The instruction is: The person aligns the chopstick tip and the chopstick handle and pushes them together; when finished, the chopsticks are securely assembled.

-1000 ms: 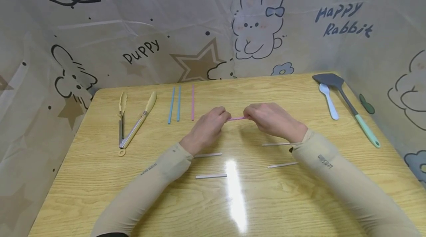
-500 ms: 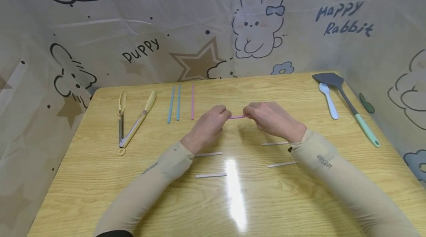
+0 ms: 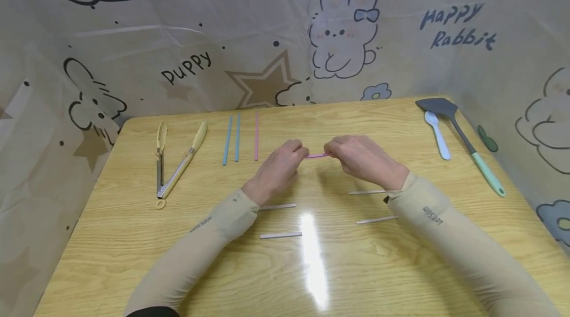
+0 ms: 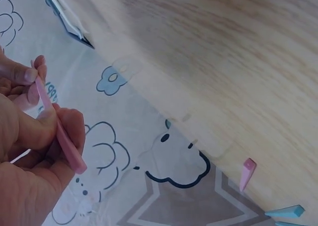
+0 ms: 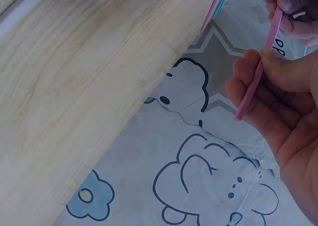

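A slim pink stick (image 3: 317, 156) is held level over the far middle of the table. My left hand (image 3: 279, 166) pinches it near one end, and my right hand (image 3: 367, 161) pinches it near the other. In the left wrist view, one end of the pink stick (image 4: 69, 149) pokes out past the thumb and curled fingers. The right wrist view shows the opposite end of the pink stick (image 5: 253, 87) lying across the fingers under the thumb. A short span of it is bare between the hands, and it looks straight.
Pale sticks (image 3: 281, 235) lie in pairs below each hand, partly covered by the sleeves. Two blue sticks (image 3: 237, 138) and another pink stick (image 3: 256, 136) lie behind the left hand. Tongs (image 3: 180, 171) are at left; a spatula (image 3: 465, 136) and a light-blue spoon (image 3: 438, 136) at right.
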The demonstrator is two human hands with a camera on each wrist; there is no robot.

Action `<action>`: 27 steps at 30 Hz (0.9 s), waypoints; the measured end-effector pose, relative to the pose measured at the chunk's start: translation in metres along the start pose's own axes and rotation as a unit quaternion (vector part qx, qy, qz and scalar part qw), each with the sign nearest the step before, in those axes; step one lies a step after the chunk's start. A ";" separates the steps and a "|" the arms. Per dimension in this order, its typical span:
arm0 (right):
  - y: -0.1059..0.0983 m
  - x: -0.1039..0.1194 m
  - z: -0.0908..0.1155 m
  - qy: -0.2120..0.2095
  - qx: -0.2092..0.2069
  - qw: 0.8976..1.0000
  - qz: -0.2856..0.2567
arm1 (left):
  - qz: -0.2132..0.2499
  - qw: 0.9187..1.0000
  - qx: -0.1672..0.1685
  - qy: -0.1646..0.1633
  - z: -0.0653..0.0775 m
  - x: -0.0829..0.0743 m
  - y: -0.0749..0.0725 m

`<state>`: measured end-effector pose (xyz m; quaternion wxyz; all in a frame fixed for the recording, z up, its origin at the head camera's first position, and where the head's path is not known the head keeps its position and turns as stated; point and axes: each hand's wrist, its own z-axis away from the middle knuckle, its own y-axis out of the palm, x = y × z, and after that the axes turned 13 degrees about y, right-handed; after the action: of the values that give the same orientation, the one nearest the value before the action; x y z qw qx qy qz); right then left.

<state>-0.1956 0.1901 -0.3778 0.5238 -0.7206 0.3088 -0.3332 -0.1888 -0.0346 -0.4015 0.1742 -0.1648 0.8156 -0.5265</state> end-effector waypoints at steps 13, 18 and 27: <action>0.001 0.005 -0.004 -0.003 0.001 1.000 -0.012 | -0.003 1.000 -0.010 -0.015 0.003 -0.001 -0.002; 0.000 0.006 -0.004 -0.001 0.001 1.000 -0.013 | 0.013 1.000 -0.020 -0.019 0.003 -0.002 -0.001; 0.000 0.006 -0.006 -0.005 0.014 1.000 -0.014 | 0.011 1.000 -0.016 -0.014 0.003 -0.001 0.001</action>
<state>-0.1971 0.1825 -0.3753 0.5308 -0.7191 0.2916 -0.3408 -0.1873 -0.0361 -0.4032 0.1886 -0.1666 0.8233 -0.5087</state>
